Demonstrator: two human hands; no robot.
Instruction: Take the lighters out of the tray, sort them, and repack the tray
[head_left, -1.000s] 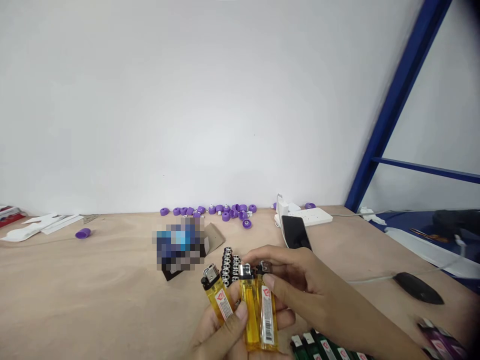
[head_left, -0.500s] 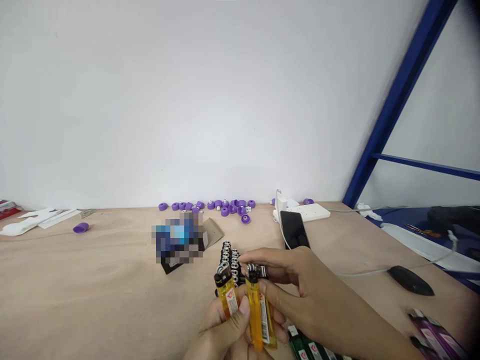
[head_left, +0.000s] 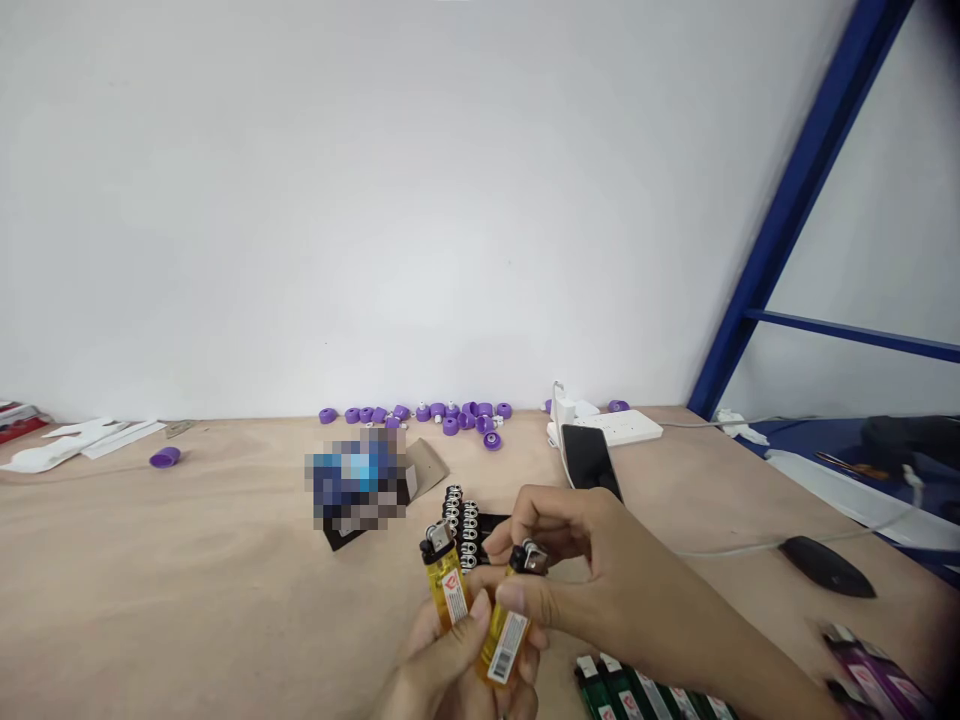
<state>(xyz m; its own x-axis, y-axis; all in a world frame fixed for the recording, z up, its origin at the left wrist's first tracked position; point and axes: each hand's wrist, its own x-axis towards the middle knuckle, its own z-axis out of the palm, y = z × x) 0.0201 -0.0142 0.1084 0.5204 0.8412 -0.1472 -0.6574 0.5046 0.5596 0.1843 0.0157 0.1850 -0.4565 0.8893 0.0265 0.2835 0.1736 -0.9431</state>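
Note:
My left hand (head_left: 442, 665) is closed round a yellow lighter (head_left: 444, 575), its thumb across the lower body and the metal top pointing up. With thumb and fingers my right hand (head_left: 574, 565) grips a second yellow lighter (head_left: 504, 640), tilted to the right, its barcode label facing me. The left fingers lie behind and under this second lighter. Just beyond both hands stand two rows of lighters (head_left: 469, 525) with metal tops, partly hidden by the hands. Green lighters (head_left: 619, 690) lie below my right forearm.
Purple lighters (head_left: 874, 670) lie at the lower right, near a black computer mouse (head_left: 829, 566). A phone (head_left: 590, 460) leans by a white power strip (head_left: 626, 428). Purple caps (head_left: 450, 426) line the wall. A blurred blue box (head_left: 352, 485) sits left of the rows.
The lighter at my right hand has tilted right, and its label has turned toward me. The left lighter has shifted slightly left. More green lighters show below the forearm.

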